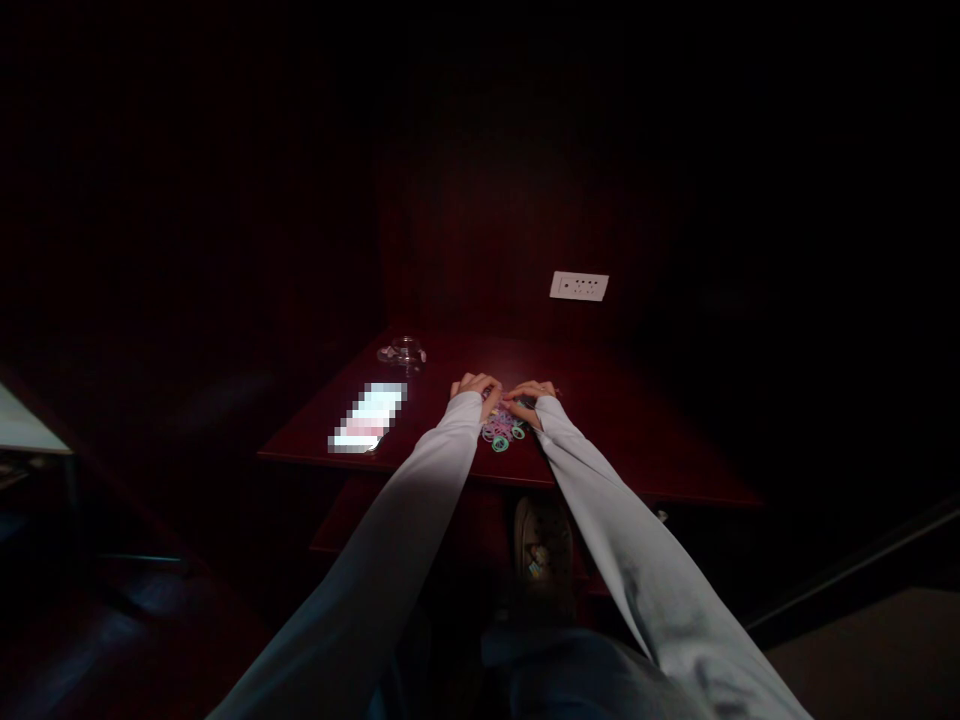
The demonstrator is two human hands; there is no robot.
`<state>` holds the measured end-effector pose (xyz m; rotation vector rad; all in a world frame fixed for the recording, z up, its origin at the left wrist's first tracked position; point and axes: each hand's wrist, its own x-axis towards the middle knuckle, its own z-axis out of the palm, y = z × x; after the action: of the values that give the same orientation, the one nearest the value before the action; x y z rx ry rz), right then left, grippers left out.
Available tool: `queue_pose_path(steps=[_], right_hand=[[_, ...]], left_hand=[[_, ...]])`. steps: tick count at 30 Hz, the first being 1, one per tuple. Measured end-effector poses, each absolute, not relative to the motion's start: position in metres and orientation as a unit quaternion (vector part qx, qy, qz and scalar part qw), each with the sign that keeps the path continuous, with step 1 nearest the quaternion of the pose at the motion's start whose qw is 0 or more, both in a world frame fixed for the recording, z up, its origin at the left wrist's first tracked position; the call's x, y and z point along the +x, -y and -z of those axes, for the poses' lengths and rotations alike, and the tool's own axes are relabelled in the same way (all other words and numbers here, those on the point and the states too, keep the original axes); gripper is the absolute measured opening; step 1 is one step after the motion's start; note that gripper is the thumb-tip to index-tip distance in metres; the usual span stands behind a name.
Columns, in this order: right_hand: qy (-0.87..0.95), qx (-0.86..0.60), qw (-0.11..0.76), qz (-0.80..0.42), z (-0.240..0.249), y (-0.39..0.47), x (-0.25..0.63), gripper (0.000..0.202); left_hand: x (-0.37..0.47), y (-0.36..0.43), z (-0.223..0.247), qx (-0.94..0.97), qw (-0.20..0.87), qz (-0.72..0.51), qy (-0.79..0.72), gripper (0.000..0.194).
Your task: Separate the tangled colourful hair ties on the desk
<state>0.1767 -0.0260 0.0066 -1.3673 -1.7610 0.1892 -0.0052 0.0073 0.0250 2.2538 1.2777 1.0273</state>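
Observation:
A small pile of coloured hair ties (498, 430), mostly lilac and pink with several mint green ones, lies on the dark red table (622, 440). My left hand (475, 386) rests at the pile's left side, fingers bent over its far edge and thumb apart. From the right, my right hand (534, 391) reaches over the pile with its fingers stretched toward the left hand and its thumb lower down. Both hands touch or nearly touch the hair ties and cup around them. Part of the pile is hidden under the fingers.
A lit phone (369, 417), its screen blurred out, lies left of my hands. Behind it is a clear glass or plastic container (406, 350) with pinkish bits around it. A white socket plate (579, 286) is on the back wall. A shoe (541, 545) shows below the table's front edge.

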Motion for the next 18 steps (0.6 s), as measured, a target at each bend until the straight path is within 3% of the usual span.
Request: queue_pose_path(steps=[12,18], right_hand=[[0.662,-0.570,0.475,-0.108,-0.0065,0.0167,0.1812,0.029],[0.644,-0.576,0.490,-0.114,-0.0072,0.0176,0.1799,0.032]], left_hand=[[-0.0051,-0.0022,-0.0237,0.801,0.160,-0.392,-0.424,0.027],[-0.0057,-0.0019,-0.0239,0.811,0.151,-0.373,-0.424,0.017]])
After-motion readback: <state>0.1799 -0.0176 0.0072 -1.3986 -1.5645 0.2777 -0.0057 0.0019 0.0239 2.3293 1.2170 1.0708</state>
